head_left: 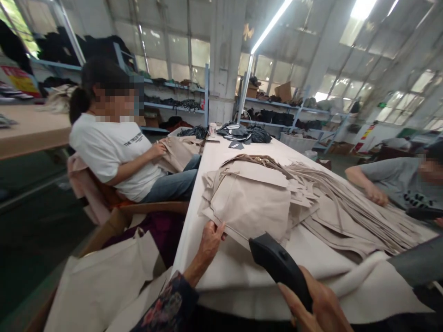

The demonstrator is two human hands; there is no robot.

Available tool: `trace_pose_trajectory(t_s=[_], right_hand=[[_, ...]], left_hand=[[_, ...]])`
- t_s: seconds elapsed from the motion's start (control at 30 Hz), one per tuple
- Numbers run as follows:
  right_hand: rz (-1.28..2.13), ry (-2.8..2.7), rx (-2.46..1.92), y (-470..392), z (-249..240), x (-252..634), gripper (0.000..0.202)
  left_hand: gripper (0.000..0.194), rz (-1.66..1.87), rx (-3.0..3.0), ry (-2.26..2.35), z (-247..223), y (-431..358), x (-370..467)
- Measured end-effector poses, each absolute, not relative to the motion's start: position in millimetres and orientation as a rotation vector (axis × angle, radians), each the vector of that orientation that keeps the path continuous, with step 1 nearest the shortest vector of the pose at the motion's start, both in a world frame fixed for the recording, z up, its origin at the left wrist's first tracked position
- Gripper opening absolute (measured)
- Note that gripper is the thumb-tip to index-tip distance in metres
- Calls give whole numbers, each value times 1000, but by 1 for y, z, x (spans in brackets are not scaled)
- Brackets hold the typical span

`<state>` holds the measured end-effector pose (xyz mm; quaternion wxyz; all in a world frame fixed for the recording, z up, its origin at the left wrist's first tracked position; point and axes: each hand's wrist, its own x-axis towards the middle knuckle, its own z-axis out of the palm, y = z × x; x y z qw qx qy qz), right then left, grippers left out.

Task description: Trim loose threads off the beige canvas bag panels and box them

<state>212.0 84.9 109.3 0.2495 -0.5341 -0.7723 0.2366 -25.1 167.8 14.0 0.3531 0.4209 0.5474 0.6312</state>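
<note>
My left hand pinches the lower left edge of a beige fabric piece between thumb and fingers. This piece lies on top of a stack of similar cut pieces on the pale table. In my right hand is a black hand-held tool, curved like a hair clipper, with my fingers wrapped around its body. Its wide head touches or hovers just over the front edge of the fabric; I cannot tell which. A long row of overlapping beige strips stretches off to the right.
A box with beige and purple cloth stands left of the table. A seated co-worker handles beige fabric there. Another person's hand rests near the strips at right. Dark bundles lie at the table's far end.
</note>
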Motion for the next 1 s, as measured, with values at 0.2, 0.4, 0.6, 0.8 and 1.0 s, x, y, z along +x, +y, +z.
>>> trace_pose_trajectory(t_s=[0.2, 0.4, 0.6, 0.8, 1.0], right_hand=[[756, -2289, -1402, 79, 116, 161, 26], [535, -2337, -1409, 91, 114, 115, 21], [373, -2361, -1387, 93, 117, 104, 20], [415, -2353, -1399, 89, 115, 105, 22], [421, -2306, -1379, 98, 131, 102, 23]], left_hand=[[19, 1578, 1078, 1405, 4, 121, -34], [9, 1636, 1080, 1282, -1, 110, -31], [7, 1672, 1183, 1336, -5, 107, -32], [16, 1647, 1353, 1345, -15, 110, -31], [15, 1626, 1355, 1463, -20, 111, -29]])
